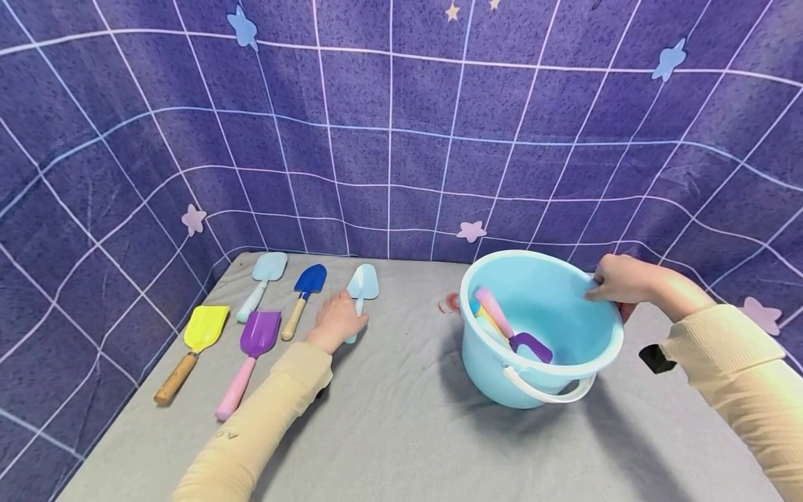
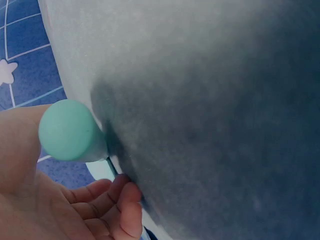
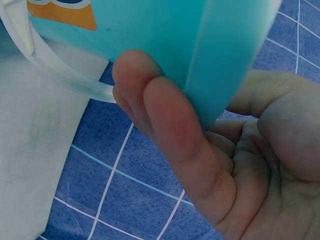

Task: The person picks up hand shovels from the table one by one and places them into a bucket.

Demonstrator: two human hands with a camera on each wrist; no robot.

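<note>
On the grey cloth lies a light blue toy shovel [image 1: 366, 282], and my left hand [image 1: 339, 321] holds it by its handle. Close up in the left wrist view, the rounded mint end of that handle [image 2: 70, 130] sits between the thumb side and the curled fingers [image 2: 131, 212]. My right hand [image 1: 617, 279] grips the rim of a light blue bucket [image 1: 495, 369], thumb inside and fingers outside; the right wrist view shows fingers [image 3: 172, 117] against its wall. Inside the tilted bucket are a purple shovel [image 1: 533, 347] with a pink handle and other partly hidden pieces.
Left of my left hand lie a dark blue shovel [image 1: 311, 279], a purple shovel [image 1: 260, 333], a yellow shovel [image 1: 205, 326] and a pale blue shovel [image 1: 270, 266]. The bucket's white handle [image 1: 552, 398] hangs at its front. A purple gridded cloth [image 1: 414, 167] rises behind.
</note>
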